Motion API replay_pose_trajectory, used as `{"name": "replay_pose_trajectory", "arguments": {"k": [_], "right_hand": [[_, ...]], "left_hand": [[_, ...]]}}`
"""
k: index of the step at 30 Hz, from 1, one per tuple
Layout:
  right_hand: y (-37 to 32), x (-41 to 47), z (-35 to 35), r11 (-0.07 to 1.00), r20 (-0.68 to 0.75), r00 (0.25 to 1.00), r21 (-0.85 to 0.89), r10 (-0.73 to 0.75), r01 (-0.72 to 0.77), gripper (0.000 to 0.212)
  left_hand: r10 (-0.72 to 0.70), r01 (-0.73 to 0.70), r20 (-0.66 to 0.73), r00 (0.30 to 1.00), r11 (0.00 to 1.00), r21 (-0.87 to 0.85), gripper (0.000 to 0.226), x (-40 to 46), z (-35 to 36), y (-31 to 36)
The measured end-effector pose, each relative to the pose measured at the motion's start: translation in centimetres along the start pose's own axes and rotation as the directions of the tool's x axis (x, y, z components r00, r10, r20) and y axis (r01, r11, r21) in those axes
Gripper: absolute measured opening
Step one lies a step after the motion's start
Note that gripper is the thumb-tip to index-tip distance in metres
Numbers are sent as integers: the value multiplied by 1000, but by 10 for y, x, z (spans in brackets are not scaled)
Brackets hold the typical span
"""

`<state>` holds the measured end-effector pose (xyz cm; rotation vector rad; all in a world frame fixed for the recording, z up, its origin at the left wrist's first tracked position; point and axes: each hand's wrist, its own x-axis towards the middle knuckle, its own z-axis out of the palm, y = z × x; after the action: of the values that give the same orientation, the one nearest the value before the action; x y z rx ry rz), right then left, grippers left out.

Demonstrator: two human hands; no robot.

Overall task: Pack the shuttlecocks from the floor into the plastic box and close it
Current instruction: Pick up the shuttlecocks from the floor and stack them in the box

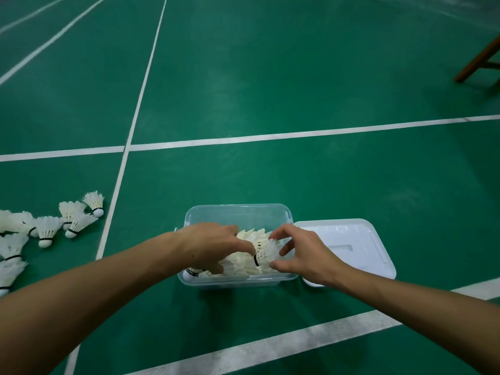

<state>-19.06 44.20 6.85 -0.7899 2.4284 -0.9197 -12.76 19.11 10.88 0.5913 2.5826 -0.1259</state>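
Observation:
A clear plastic box stands open on the green floor, holding several white feather shuttlecocks. Both my hands reach into it. My left hand rests on the pile, fingers down among the feathers. My right hand curls its fingers around a row of shuttlecocks at the box's right side; how firmly it grips them I cannot tell. The white lid lies flat on the floor just right of the box. Several more shuttlecocks are scattered on the floor at the far left.
White court lines cross the green floor, one running beneath the box's near side. A wooden chair leg shows at the top right corner.

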Motion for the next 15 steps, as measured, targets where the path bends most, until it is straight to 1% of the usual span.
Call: {"name": "replay_pose_trajectory", "arguments": {"k": [3,8,9,11,15], "right_hand": [[-2,3,10,996,41,999,83,20,-23,53],[-5,13,12,990,103,993,128,52,-66,57],[-5,15,10,991,120,991,113,56,-70,59],[-5,18,4,998,158,986,27,50,-54,65],[-6,23,-3,975,202,979,-218,8,37,67]], "left_hand": [[-19,19,-4,1000,1000,-8,77,-6,1,-3],[-20,20,-5,1000,1000,-20,78,-7,3,-4],[-19,19,-3,1000,1000,-18,78,-6,4,-4],[-11,11,-2,1000,1000,-8,78,-3,5,-4],[1,-1,9,1000,1000,4,79,3,7,-4]]}}
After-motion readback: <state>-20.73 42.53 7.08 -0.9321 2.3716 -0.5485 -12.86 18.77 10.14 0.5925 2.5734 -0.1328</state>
